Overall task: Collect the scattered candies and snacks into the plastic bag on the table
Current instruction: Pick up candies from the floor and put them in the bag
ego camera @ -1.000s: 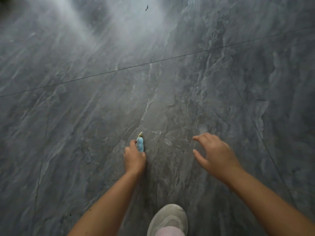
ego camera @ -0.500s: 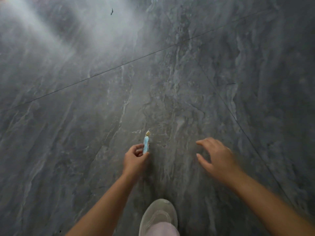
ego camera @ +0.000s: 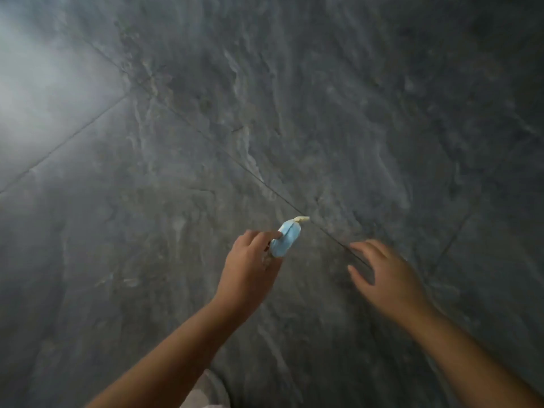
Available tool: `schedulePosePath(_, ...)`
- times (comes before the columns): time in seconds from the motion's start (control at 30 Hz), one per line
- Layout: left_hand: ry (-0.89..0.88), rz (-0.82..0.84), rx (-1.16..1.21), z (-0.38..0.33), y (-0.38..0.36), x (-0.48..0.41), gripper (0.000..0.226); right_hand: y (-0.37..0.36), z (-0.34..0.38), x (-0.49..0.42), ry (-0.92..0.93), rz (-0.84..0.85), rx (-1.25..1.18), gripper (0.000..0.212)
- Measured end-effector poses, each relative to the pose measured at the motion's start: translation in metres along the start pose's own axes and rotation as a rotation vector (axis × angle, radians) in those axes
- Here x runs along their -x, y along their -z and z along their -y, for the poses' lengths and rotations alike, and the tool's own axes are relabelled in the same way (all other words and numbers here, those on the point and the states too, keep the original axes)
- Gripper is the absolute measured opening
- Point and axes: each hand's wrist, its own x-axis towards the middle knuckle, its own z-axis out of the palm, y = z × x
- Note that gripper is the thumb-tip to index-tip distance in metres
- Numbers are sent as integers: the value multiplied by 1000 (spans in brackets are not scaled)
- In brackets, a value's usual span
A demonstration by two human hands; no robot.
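My left hand [ego camera: 250, 269] pinches a small candy [ego camera: 285, 238] in a light blue wrapper with a pale yellow twisted end, held above the floor near the centre of the head view. To its right my right hand [ego camera: 385, 273] hovers with fingers spread and holds nothing. Neither the plastic bag nor the table is in view, and no other candy or snack shows.
A dark grey marbled tile floor [ego camera: 294, 128] with thin grout lines fills the view. A bright glare lies at the upper left. The toe of a light shoe [ego camera: 206, 393] shows at the bottom edge between my arms.
The view has swung, so the floor lines have shifted and the shoe has slid to the bottom edge. My left hand has lifted the blue candy higher. My right hand stays spread.
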Motion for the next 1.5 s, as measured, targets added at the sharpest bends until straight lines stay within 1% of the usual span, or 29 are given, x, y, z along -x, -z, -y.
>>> schedulePosePath(0.07,-59,66,-14,-16,-21,-4,32,4,-28,21,-87,-46,-13,37)
schedulePosePath(0.17,-112,161,-12,-38,-52,-5,35,12,-58,55,-245,-98,-26,33)
schedulePosePath(0.27,-155,253,-14,-54,-79,-6,35,15,-77,86,-353,-138,-6,36)
schedulePosePath(0.47,-210,374,-22,-77,-124,7,38,14,-110,148,-548,-183,-44,40)
schedulePosePath(0.7,-274,456,-72,-87,-142,23,39,1,-126,194,-738,-103,-50,49)
schedulePosePath(0.8,-287,477,-70,-90,-145,27,40,-3,-127,205,-779,-106,-64,46)
schedulePosePath(1.0,-277,479,-60,-91,-147,30,39,-5,-136,206,-758,-142,-99,27)
schedulePosePath(1.13,-242,473,-64,-87,-129,31,38,1,-126,192,-748,-194,-152,26)
schedulePosePath(1.23,-214,476,-93,-94,-92,34,39,15,-101,175,-748,-205,-195,28)
schedulePosePath(1.3,-185,465,-103,-111,-56,34,39,31,-79,165,-747,-231,-239,27)
schedulePosePath(1.4,-201,418,-115,-146,-4,31,37,66,-41,158,-786,-296,-291,26)
schedulePosePath(1.5,-171,368,-134,-183,44,32,37,106,3,159,-776,-303,-360,27)
